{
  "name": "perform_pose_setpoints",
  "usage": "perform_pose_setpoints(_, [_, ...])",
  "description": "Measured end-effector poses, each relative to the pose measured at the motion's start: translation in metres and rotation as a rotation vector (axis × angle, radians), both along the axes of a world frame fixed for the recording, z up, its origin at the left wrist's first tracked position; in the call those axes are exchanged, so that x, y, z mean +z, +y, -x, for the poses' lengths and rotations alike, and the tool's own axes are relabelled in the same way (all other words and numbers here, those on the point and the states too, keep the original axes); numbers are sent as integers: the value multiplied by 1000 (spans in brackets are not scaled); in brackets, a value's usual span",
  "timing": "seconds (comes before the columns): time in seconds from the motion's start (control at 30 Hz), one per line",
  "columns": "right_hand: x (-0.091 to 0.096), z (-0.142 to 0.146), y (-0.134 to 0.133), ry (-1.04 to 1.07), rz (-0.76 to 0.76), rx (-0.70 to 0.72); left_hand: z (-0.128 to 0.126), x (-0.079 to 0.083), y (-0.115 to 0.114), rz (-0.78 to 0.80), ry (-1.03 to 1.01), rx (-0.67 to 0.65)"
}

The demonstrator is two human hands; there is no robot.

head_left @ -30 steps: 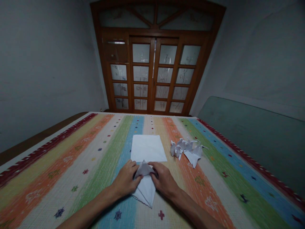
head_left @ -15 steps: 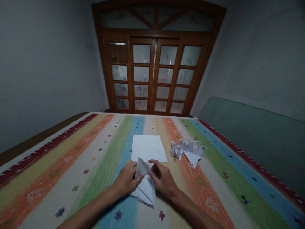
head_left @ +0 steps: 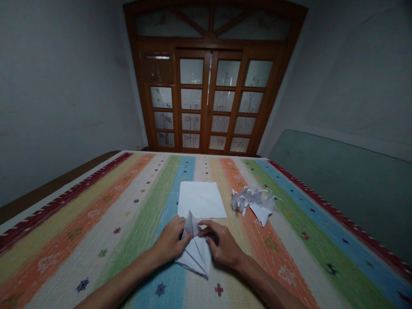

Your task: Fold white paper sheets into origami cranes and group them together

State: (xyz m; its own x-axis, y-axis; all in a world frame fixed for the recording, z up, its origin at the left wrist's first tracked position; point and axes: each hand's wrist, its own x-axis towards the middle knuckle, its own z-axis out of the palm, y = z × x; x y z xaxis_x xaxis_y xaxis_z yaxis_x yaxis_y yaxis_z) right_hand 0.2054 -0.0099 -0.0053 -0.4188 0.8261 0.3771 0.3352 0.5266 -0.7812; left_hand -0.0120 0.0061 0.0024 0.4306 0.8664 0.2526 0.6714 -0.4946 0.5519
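The folded paper (head_left: 199,257) is gripped along its left side by the left hand (head_left: 170,240), with the thumb laid across the face and the fingers set behind the edge. The right hand (head_left: 225,245) is positioned at the right side of the same piece, its fingers bent and their tips placed at the edge of the pointed far flap; whether the paper is pinched there cannot be told. The piece is located at the near centre of the table, over the striped tablecloth (head_left: 135,223). Its far point is raised, and several creases are spread toward the near end. A flat white sheet (head_left: 201,199) is laid just beyond the far point. A cluster of folded paper figures (head_left: 254,199) is placed to the right of the sheet. The far side is bounded by a wooden door (head_left: 207,111) fitted with glass panes.
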Motion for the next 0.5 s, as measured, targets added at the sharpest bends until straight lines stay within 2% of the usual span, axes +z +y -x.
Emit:
perform_pose_setpoints(0.17, [0, 0, -1, -78, -53, -1, 2, -3, 0, -39, 44, -75])
perform_pose_setpoints(0.5, [-1, 3, 1, -22, 30, -17, -1, -4, -1, -55, 59, -62])
